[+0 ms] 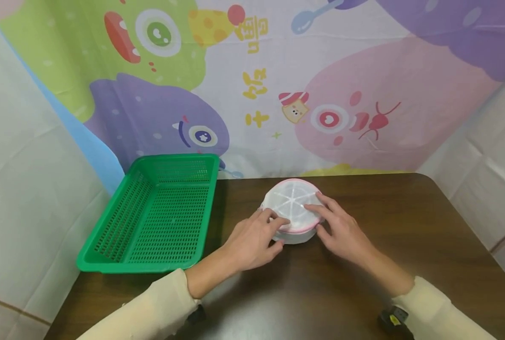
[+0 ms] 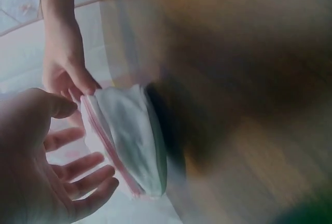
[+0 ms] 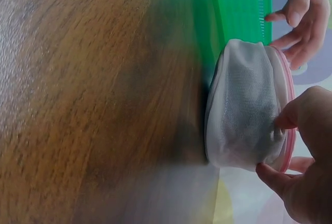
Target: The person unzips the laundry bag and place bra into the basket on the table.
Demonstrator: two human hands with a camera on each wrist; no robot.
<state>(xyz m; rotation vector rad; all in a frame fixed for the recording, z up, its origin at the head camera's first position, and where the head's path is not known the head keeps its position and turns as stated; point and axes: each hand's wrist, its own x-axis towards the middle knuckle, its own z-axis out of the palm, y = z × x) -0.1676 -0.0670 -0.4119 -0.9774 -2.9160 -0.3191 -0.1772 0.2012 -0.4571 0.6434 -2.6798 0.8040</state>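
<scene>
The left hand hovers at the near left edge of a round white mesh pouch, its fingers loosely spread, while the right hand pinches the pouch's pink-zipped rim between thumb and fingers. The pouch sits centrally towards the worktop's far edge, right of a green basket.
</scene>
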